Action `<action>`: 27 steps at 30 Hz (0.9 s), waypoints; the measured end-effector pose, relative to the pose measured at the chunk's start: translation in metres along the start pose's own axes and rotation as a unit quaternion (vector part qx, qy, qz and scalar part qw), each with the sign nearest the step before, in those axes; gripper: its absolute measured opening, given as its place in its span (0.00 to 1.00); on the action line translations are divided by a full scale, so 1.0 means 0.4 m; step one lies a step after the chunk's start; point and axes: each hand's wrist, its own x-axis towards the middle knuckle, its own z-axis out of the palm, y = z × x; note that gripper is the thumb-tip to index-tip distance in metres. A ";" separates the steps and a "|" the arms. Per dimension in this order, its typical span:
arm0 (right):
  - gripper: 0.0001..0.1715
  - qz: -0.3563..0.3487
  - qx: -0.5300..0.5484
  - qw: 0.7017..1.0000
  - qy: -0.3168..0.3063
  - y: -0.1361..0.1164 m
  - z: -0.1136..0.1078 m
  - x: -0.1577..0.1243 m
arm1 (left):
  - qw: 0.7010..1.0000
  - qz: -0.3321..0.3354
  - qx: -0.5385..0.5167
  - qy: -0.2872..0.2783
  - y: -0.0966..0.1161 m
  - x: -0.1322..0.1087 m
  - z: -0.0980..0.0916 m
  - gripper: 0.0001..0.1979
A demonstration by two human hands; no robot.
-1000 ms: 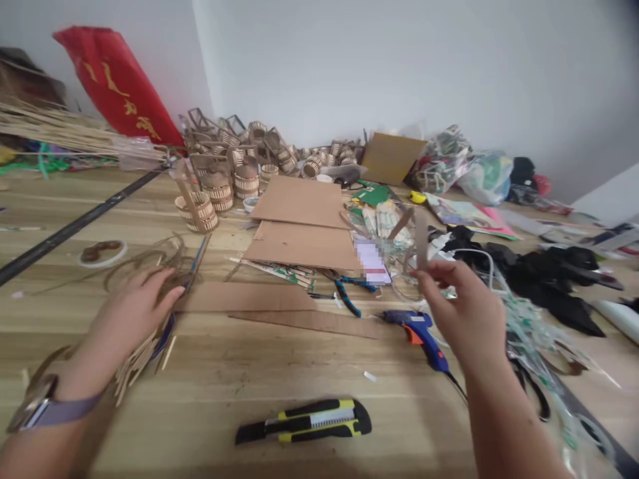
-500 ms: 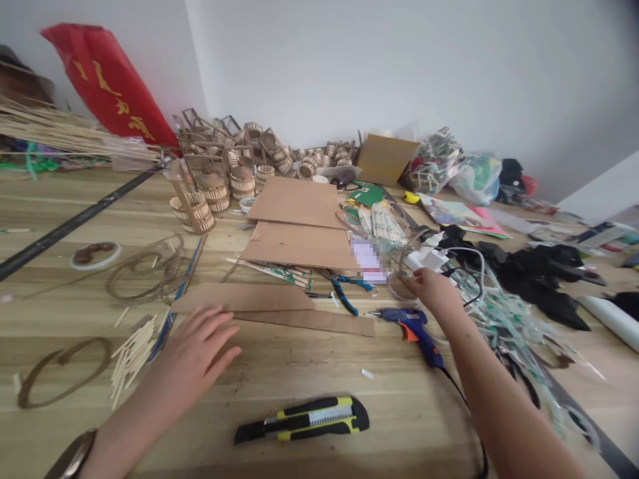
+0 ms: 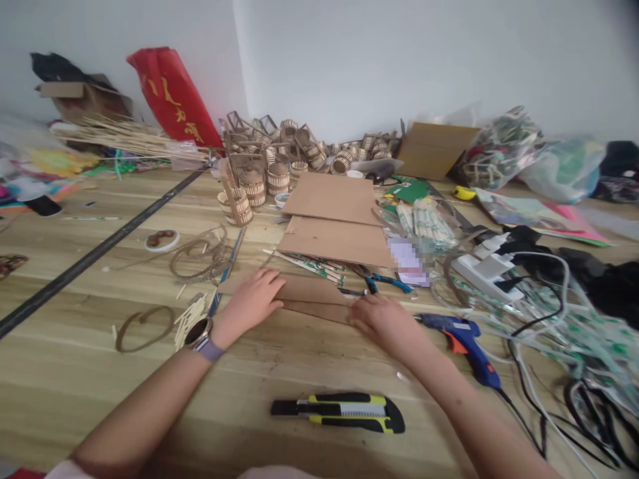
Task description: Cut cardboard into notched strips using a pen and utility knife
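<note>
Two long brown cardboard strips [image 3: 314,298] lie on the wooden table [image 3: 90,392] in front of me. My left hand [image 3: 254,301] rests on their left end, fingers bent down onto the card. My right hand [image 3: 382,320] presses on their right end, fingers curled over the edge. A watch sits on my left wrist. A black and yellow utility knife [image 3: 344,412] lies near the front edge, below both hands. A blue glue gun [image 3: 462,336] lies just right of my right hand.
Larger cardboard sheets [image 3: 332,219] lie behind the strips, with small woven baskets [image 3: 259,176] beyond. Blue-handled pliers [image 3: 384,283], a power strip [image 3: 486,269] and tangled cables fill the right. Stick bundles [image 3: 192,319], cane rings [image 3: 140,327] and a black bar [image 3: 100,249] lie left.
Both hands came together onto the cardboard strips: the left slid right from the sticks, the right left the clutter beside the glue gun. The view shifted left.
</note>
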 end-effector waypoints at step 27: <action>0.10 -0.017 0.239 0.969 -0.064 0.062 0.027 -0.014 | 0.973 0.177 -0.143 -0.026 0.107 -0.084 -0.068 0.28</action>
